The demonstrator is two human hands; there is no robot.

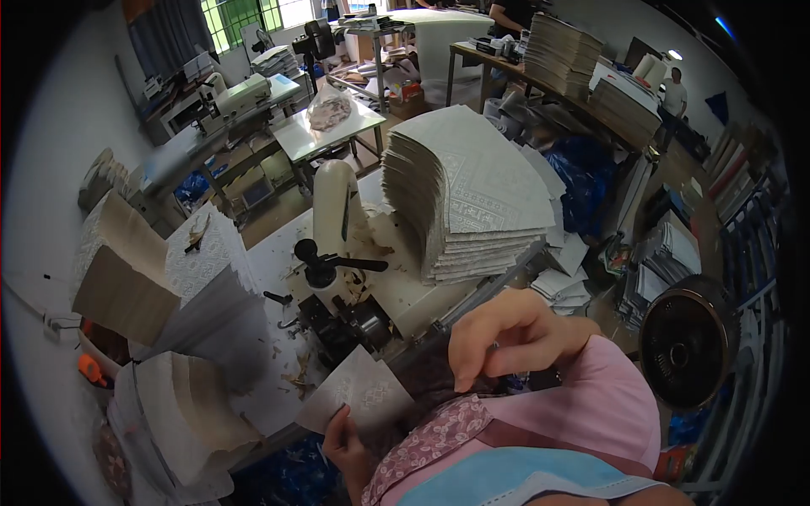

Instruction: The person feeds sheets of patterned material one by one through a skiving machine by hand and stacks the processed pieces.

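My left hand (344, 444) is closed on a pale folded sheet with an embossed pattern (359, 392), thumb on top near its lower edge. The sheet is held in front of the dark head of a sewing machine (342, 325), whose cream arm rises behind. My right hand (510, 336) hovers above my lap to the right of the sheet. Its fingers are curled in toward the thumb, and nothing shows between them. Beyond it, a tall stack of similar patterned sheets (472, 181) stands on the machine table.
More stacked sheets (126, 261) stand at the left, with another folded pile (190, 413) nearer me. Scraps lie about the white tabletop (278, 325). A round black fan (688, 341) is close on my right. Other people, including one in white (673, 94), are at the back.
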